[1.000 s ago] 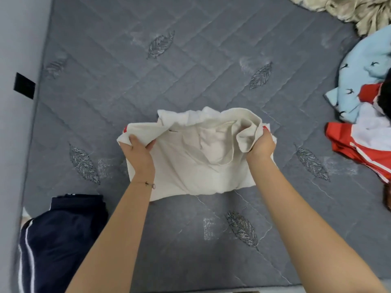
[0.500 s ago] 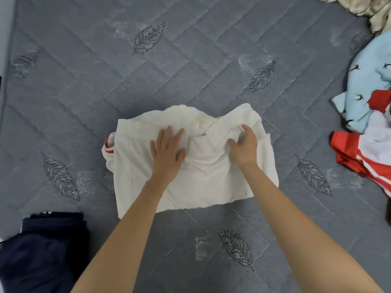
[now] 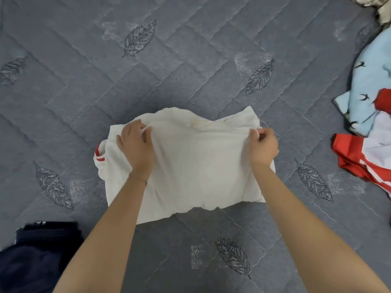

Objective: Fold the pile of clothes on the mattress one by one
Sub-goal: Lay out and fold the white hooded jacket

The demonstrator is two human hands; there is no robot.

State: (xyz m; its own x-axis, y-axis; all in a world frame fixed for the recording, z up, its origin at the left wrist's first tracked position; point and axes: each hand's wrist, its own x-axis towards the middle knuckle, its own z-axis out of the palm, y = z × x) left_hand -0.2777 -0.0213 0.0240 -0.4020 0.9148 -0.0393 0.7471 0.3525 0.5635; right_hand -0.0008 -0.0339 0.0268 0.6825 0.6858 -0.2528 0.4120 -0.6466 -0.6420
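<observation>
The grey mattress [image 3: 190,60] is the biggest thing here. It spreads out on every side of the hands.

The white top [image 3: 196,170] lies flat on the mattress, right under the hands. Its long side runs from the left hand across to the right hand. It has red stripes [image 3: 99,154] on a cuff that sticks out just past the left hand.

The pile of clothes waiting to be folded sits well off to the right of the right hand. A light blue piece [image 3: 368,87] with little birds on it is there, and a red and white piece [image 3: 359,166] lies beside it. A bit of tan cloth [image 3: 383,9] peeks in farther away, past the right hand.

A dark blue piece [image 3: 38,256] rests close to the person, beside the left arm. It does not touch the white top. It looks already folded.

The left hand [image 3: 135,146] pinches the far edge of the white top's upper layer. The right hand [image 3: 263,144] pinches the same edge at the other end. Both hands are closed on the cloth, and it is pulled tight between them.

Both hands are just as near to the top. The next move is probably to bring that far edge toward the person and fold the top in half. Nothing lies in the way, only bare mattress near the arms.
</observation>
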